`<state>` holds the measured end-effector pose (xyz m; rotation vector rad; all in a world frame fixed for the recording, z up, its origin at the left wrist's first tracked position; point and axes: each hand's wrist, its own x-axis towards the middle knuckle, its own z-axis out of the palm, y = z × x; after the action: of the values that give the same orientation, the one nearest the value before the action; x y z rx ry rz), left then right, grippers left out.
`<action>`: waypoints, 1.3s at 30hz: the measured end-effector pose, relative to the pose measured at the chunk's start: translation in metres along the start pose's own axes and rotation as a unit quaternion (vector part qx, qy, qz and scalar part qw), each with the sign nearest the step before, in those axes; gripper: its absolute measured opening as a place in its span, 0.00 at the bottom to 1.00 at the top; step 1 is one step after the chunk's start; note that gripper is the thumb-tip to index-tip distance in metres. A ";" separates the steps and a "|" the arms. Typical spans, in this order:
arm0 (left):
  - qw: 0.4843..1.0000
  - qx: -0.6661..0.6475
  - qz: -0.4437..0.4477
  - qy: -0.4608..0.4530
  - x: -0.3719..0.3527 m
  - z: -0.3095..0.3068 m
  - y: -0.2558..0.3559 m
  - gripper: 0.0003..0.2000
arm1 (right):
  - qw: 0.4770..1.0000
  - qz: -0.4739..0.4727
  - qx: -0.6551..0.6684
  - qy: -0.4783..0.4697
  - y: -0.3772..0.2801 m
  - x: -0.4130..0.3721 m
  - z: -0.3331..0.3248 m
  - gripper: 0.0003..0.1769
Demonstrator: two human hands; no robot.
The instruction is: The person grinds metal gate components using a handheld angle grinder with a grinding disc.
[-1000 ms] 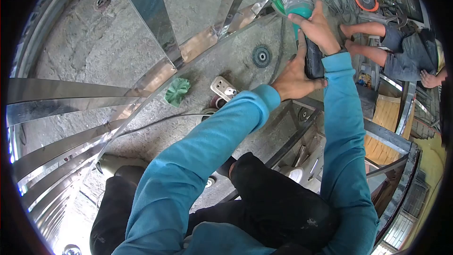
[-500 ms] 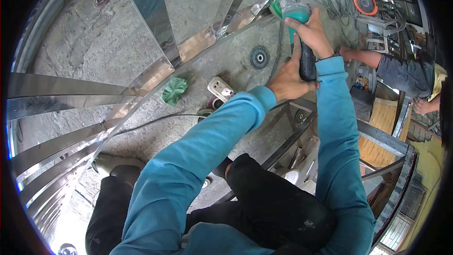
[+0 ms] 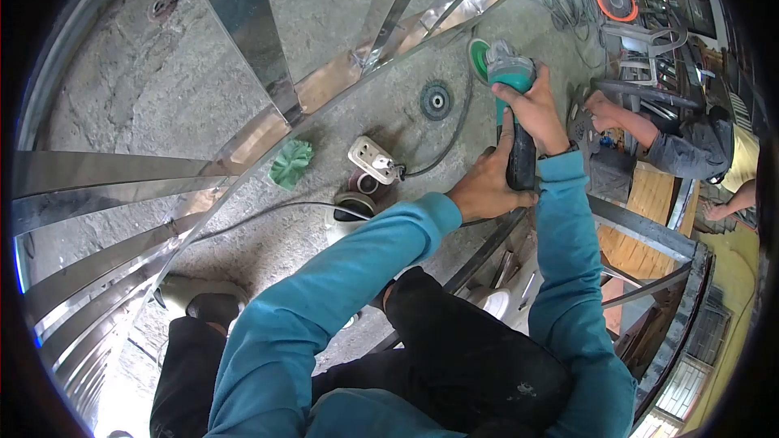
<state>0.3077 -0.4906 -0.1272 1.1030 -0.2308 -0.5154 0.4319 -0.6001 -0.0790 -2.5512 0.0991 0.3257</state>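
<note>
Far to the left of your fingers (image 3: 513, 97), the polished steel slats (image 3: 97, 170) fan out and meet the long diagonal rail (image 3: 324, 85). Their thin edges look sharp, so treat that whole side as no place to brush a sleeve or knuckle. Nearer, below-left of your fingers on the concrete floor (image 3: 162, 89), lie a green cloth (image 3: 290, 164), a white socket block (image 3: 369, 158) and a loose disc (image 3: 436, 100). A dark cable (image 3: 442, 146) curves from the block towards your hands; it looks the likeliest snag, better led behind you than under the wheel. Your left hand (image 3: 484, 191) is clamped around the black rear of the angle grinder (image 3: 510, 73), and your right hand (image 3: 531, 109) is closed over its neck just behind the teal head. The tool sits above the floor, between the rail and your knees. Its green wheel (image 3: 479, 59) looks just apart from the rail, though contact is hard to tell. This two-handed grip suits the work: wrists straight, wheel shallow, pressure light. Right of your fingers room is tight, with a co-worker's hand (image 3: 600, 105) near and a dark metal frame (image 3: 641, 227) running below-right, so the open room lies up and left.
</note>
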 end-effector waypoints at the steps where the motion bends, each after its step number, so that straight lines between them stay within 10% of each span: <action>1: 1.000 0.016 0.008 0.008 0.000 0.001 -0.001 0.69 | 1.000 -0.001 -0.004 0.007 -0.001 -0.001 0.001 0.48; 14: 0.996 0.000 0.048 0.071 0.023 -0.035 0.034 0.70 | 0.976 -0.150 -0.148 -0.055 -0.043 0.062 -0.003 0.53; 39: 0.996 -0.008 0.016 0.085 0.042 -0.045 0.041 0.70 | 0.975 -0.114 -0.182 -0.062 -0.055 0.088 0.005 0.53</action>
<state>0.3746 -0.4615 -0.1136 1.1199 -0.0965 -0.3914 0.5240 -0.5512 -0.0759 -2.8565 -0.3284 0.4459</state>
